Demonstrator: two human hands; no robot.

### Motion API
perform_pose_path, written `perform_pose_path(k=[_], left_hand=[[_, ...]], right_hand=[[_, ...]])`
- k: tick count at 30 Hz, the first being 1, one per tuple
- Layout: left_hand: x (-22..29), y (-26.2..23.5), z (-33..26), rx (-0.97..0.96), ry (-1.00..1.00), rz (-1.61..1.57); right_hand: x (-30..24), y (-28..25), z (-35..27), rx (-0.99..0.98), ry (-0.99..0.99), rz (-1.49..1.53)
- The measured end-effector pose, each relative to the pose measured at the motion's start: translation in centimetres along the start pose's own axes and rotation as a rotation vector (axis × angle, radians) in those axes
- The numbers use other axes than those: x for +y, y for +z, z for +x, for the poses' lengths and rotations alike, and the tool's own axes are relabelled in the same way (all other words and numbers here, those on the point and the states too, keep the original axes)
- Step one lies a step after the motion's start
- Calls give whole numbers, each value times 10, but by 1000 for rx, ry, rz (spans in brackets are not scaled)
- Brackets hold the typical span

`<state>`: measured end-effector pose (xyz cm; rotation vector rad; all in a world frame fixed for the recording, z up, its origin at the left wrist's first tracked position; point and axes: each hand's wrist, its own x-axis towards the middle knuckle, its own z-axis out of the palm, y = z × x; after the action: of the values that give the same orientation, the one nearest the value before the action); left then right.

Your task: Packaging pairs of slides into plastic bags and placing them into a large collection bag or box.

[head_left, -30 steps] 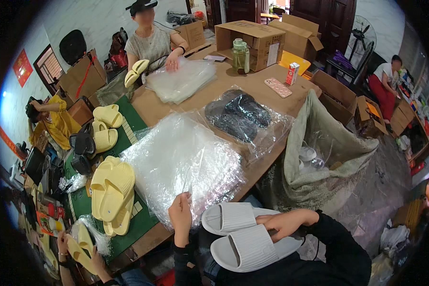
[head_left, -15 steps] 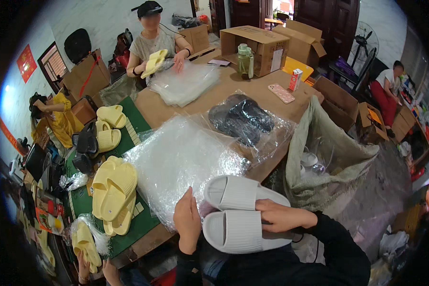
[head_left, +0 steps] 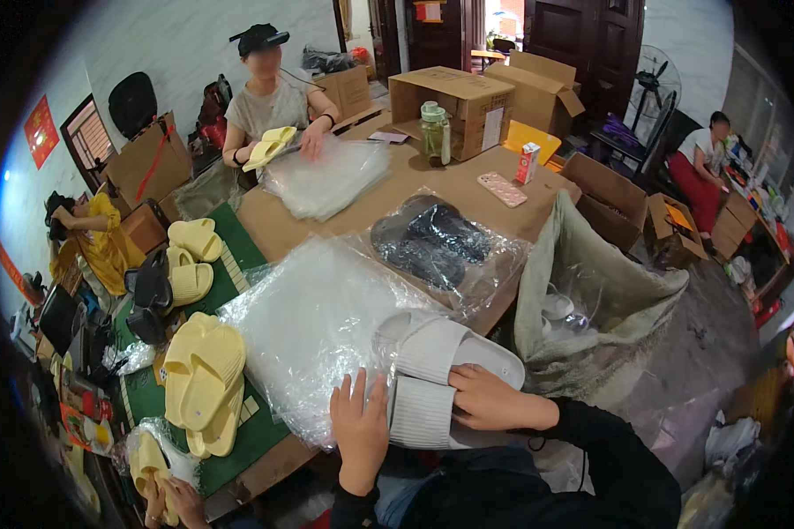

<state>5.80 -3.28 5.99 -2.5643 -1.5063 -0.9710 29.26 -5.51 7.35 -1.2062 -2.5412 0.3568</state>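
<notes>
The right hand (head_left: pixel 485 398) is grasping the gray slippers (head_left: pixel 428 346), which are lying over the near right edge of the clear bags (head_left: pixel 300 309), plastic seemingly covering one toe. The left hand (head_left: pixel 360 432) is resting beside them, fingers spread, gripping nothing. Uneven pushing could be snagging or tearing thin plastic. Far off, a white label (head_left: pixel 492 130) is showing on a cardboard box (head_left: pixel 450 82), its print too small to read.

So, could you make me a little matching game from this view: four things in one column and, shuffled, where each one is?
1. grey slippers
2. dark slippers
3. green bottle
4. pink phone

A. beside the small drink carton
B. in a clear bag, no hand on it
C. held by the camera wearer's right hand
D. next to a large open cardboard box

Pairs: 1-C, 2-B, 3-D, 4-A
</notes>
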Motion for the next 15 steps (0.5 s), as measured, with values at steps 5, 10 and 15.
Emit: perform_pose_path(k=[5, 10, 15], left_hand=[[12, 0, 0, -37, -13, 48], [16, 0, -2, -41, 4, 67], [11, 2, -2, -49, -33, 41]], right_hand=[[0, 13, 9, 136, 6, -50], [-4, 22, 20, 106, 32, -29], [-7, 27, 22, 104, 46, -60]])
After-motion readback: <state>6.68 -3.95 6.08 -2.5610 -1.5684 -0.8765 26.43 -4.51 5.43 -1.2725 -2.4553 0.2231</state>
